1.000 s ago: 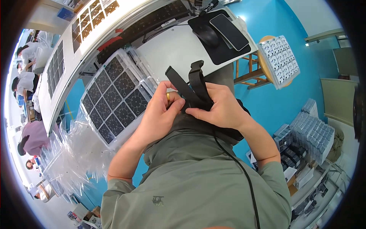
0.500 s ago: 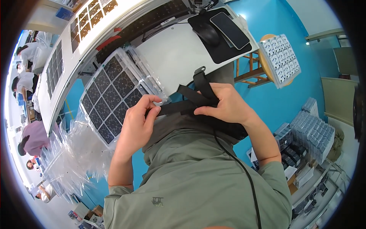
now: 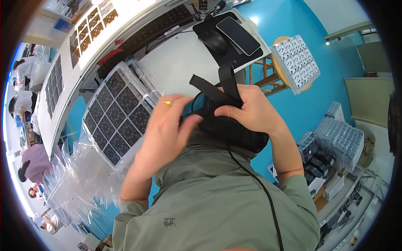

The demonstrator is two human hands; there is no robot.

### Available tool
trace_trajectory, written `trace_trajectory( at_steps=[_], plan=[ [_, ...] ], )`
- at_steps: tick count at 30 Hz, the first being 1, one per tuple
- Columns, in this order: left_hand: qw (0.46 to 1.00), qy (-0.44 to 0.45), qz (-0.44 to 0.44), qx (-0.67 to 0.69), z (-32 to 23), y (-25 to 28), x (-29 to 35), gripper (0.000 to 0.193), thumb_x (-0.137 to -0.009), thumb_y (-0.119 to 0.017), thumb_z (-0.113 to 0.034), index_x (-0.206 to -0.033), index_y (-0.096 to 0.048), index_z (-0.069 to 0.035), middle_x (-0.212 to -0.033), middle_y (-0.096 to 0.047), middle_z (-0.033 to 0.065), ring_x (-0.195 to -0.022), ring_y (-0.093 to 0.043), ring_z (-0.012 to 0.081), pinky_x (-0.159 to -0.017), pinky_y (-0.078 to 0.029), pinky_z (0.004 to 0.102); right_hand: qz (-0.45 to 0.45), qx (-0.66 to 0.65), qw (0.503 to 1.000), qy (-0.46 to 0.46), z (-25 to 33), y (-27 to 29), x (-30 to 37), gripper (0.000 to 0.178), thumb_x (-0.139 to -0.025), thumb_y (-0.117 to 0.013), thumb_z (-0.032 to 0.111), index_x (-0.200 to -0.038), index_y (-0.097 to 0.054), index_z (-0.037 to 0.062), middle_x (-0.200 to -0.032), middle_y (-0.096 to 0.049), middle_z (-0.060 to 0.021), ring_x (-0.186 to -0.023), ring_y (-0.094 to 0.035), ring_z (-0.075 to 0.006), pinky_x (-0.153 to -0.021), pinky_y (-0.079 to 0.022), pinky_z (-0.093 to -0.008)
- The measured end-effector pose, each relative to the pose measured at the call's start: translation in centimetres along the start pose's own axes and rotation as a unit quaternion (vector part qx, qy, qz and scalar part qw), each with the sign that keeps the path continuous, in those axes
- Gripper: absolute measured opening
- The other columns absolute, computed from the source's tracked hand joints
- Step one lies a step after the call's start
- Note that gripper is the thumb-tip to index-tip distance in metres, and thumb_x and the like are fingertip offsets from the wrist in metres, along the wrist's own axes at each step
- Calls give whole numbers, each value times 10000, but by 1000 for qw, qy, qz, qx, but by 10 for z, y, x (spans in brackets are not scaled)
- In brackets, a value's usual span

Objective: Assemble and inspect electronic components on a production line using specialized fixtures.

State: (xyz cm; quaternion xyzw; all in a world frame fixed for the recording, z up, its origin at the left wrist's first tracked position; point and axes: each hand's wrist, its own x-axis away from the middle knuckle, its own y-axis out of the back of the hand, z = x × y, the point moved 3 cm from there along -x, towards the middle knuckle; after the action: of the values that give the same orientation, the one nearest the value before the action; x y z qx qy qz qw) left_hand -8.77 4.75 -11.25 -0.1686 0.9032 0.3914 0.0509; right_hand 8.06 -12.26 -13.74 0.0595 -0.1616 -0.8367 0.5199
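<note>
Several black webbing straps (image 3: 205, 88) bunch up in front of my waist. My right hand (image 3: 256, 109) is closed on them, its thumb pressed along the top, with a loop and a loose end sticking up past the fingers. Beneath the straps hangs a black pouch (image 3: 243, 131) against my front. My left hand (image 3: 165, 127), wearing a yellow ring, is at the left end of the straps. Motion smears its fingers, so whether they grip the webbing is unclear. A thin black cable (image 3: 259, 182) runs from the pouch down over my green shirt.
Ahead, a white worktop (image 3: 178, 56) carries a mouse (image 3: 212, 42) and a phone (image 3: 238, 35). Clear trays of dark square parts (image 3: 115, 115) and plastic bags (image 3: 92, 167) are at left. A stool (image 3: 278, 77) bears a tray at right, near stacked clear trays (image 3: 341, 136). Other people sit far left.
My left hand has moved right, toward my right hand, and the strap stretched between them has shortened. My right hand keeps its hold. The view has shifted slightly.
</note>
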Motion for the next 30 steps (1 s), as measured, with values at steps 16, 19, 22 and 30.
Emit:
trace_trajectory(
  at_steps=[16, 19, 22, 30],
  plan=[
    [896, 254, 146, 334, 7, -57, -51, 201, -1063, -648, -150, -953, -620, 16, -741, -551, 14, -683, -544, 97, -609, -420, 313, -269, -183, 940, -102, -16, 98, 55, 344, -1178, -589, 319, -1306, -711, 24, -849, -660, 8, -602, -428, -17, -540, -312, -204],
    [864, 251, 174, 400, -7, -55, -61, 187, -1070, -630, -156, -952, -591, -17, -745, -537, 9, -675, -628, 146, -620, -465, 319, -320, -171, 927, -93, -13, 123, 86, 355, -1185, -571, 317, -1314, -716, 20, -820, -619, 23, -575, -370, -10, -516, -247, -209],
    [845, 244, 178, 442, -26, -60, -71, 195, -1076, -599, -175, -973, -579, -11, -774, -556, 26, -678, -631, 161, -658, -482, 313, -384, -135, 906, -115, -13, 146, 124, 381, -1194, -548, 300, -1365, -707, -2, -792, -522, 53, -584, -346, -16, -524, -224, -221],
    [864, 163, 204, 431, -60, -98, -109, 276, -1134, -616, -262, -1011, -553, -24, -795, -579, 30, -688, -683, 177, -721, -526, 330, -461, -219, 856, -83, -36, 177, 189, 540, -1170, -489, 263, -1586, -502, -81, -871, -463, 51, -671, -373, -40, -548, -250, -234]
  ],
)
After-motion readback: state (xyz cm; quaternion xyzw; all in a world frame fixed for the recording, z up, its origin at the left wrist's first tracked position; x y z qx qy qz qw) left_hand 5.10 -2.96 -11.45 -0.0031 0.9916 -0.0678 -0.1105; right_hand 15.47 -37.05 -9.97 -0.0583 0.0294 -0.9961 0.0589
